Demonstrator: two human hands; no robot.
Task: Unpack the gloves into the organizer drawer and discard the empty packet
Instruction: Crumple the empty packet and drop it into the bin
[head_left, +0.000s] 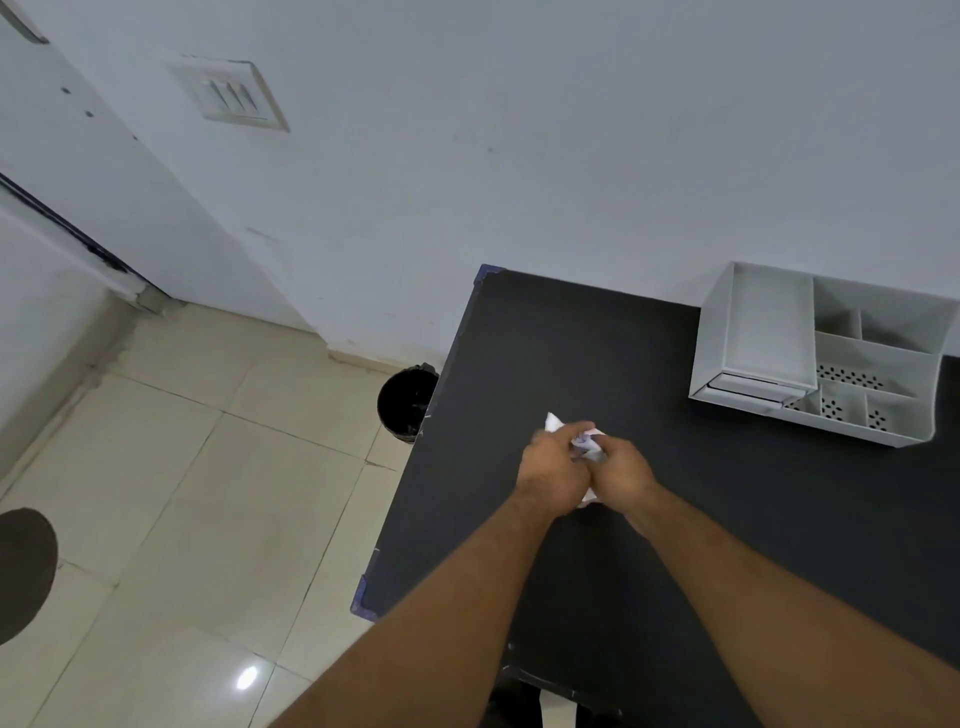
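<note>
Both of my hands meet over the middle of the black table, closed on a small crumpled white packet. My left hand covers its left side and my right hand its right side. Only white scraps of the packet show at the fingertips and below the palms; I cannot tell whether gloves are inside. The white organizer stands at the table's far right by the wall, with a shallow drawer at its front left and several open compartments. All compartments that show hold nothing.
A round black waste bin with a dark liner stands on the tiled floor just left of the table's left edge. A dark round shape lies at the far left of the floor. The wall runs behind the table.
</note>
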